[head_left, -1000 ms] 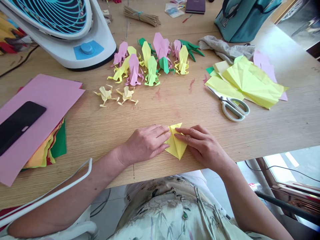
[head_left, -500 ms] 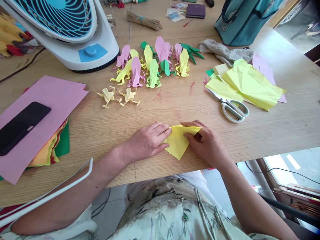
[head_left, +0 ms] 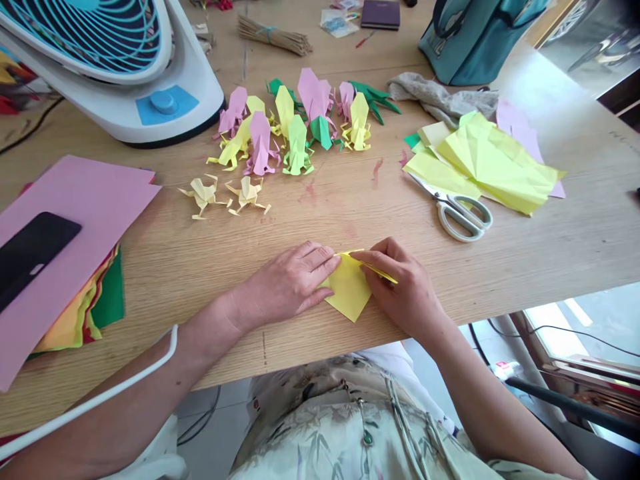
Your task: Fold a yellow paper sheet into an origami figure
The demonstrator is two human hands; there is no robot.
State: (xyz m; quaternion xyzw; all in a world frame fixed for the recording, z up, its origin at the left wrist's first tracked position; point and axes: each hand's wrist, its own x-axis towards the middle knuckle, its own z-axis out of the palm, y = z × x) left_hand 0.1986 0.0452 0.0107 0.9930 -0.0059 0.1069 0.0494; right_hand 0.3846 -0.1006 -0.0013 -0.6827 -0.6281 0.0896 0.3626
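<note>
A folded sheet of yellow origami paper (head_left: 351,293) lies near the table's front edge, one corner pointing towards me. My left hand (head_left: 295,277) holds down its left side, fingertips at the upper edge and thumb lower on the paper. On the other side, my right hand (head_left: 403,280) pinches a folded flap between thumb and fingers; part of the paper is hidden beneath it. Beyond my hands stand several folded paper frogs in pink, yellow and green, such as a pink frog (head_left: 261,143). Two small cream frogs (head_left: 249,194) sit in front of them.
White-handled scissors (head_left: 463,217) lie right, by crumpled yellow sheets (head_left: 500,163). At left a phone (head_left: 37,250) rests on pink paper (head_left: 100,187). A fan (head_left: 185,80) stands back left, a teal bag (head_left: 470,47) back right, and a stick bundle (head_left: 275,35) lies at the back.
My right hand has turned the right-hand flap of the yellow paper inward and left, its index finger now reaching the top edge. The left hand stays on the paper. The view has shifted slightly.
</note>
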